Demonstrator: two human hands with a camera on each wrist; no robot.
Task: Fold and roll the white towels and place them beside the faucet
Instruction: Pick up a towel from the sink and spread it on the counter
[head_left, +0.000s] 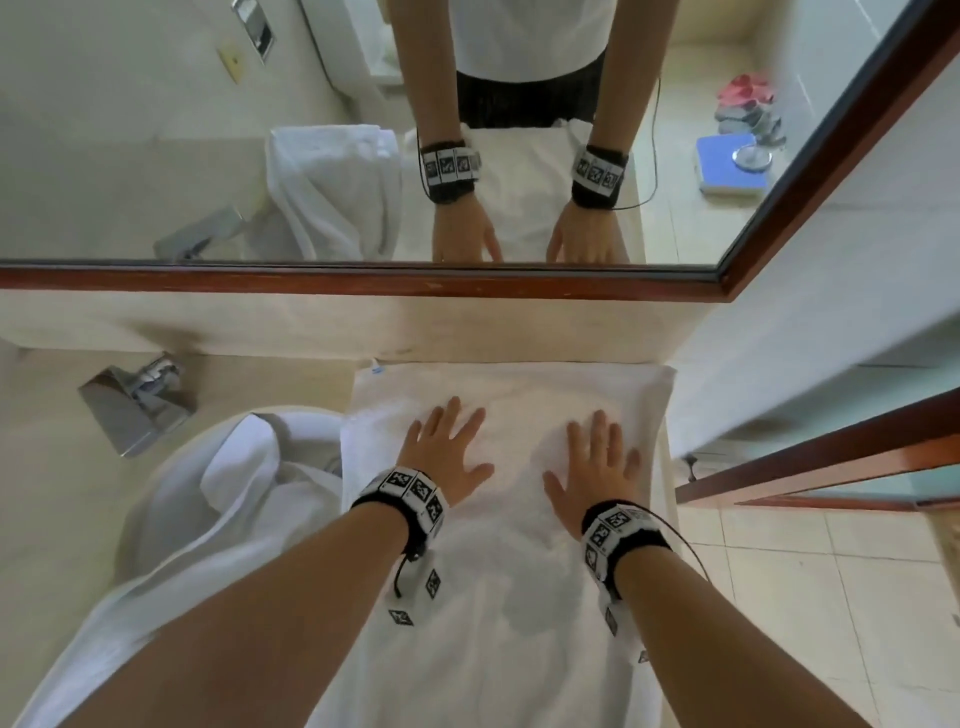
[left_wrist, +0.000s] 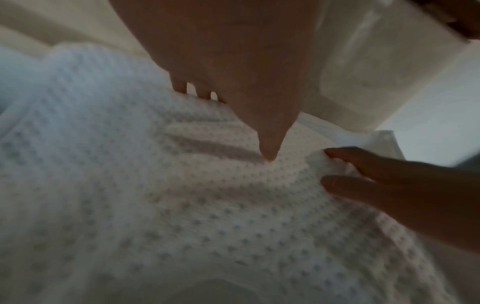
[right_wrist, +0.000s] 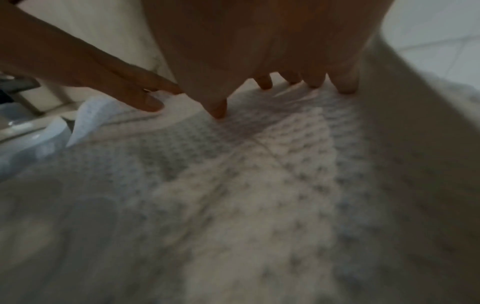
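Observation:
A white towel lies flat and lengthwise on the counter, its far edge near the wall under the mirror. Both my hands press on its far half with straight, spread fingers: the left hand on the left side, the right hand on the right. In the left wrist view my left hand lies on the dotted weave of the towel, with the right hand's fingers beside it. In the right wrist view the right hand lies flat on the towel. A chrome faucet stands at the left.
A second white towel lies crumpled over the sink, left of the flat one. A wood-framed mirror runs along the wall behind. Right of the counter the tiled floor drops away beside a wooden door frame.

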